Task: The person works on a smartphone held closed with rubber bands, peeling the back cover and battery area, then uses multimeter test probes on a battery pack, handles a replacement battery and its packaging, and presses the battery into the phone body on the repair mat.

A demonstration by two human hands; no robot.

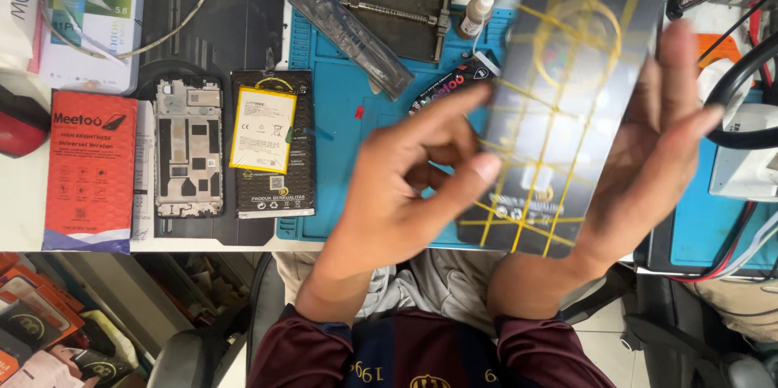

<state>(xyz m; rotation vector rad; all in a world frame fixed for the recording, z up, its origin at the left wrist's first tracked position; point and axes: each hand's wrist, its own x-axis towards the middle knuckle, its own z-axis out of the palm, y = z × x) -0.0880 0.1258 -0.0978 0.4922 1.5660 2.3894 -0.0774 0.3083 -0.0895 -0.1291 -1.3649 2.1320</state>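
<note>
Showing yellow crossing lines on a dark grey packet, lying beyond: teal mat, red box.

The person wears a dark maroon shirt with navy middle stripe, yellow printed marks, and grey trousers.

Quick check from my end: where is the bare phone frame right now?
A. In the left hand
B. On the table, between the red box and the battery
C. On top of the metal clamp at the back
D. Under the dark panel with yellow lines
B: the phone frame lies flat on the table, with the red box on one side and the battery on the other, untouched by both hands.
</note>
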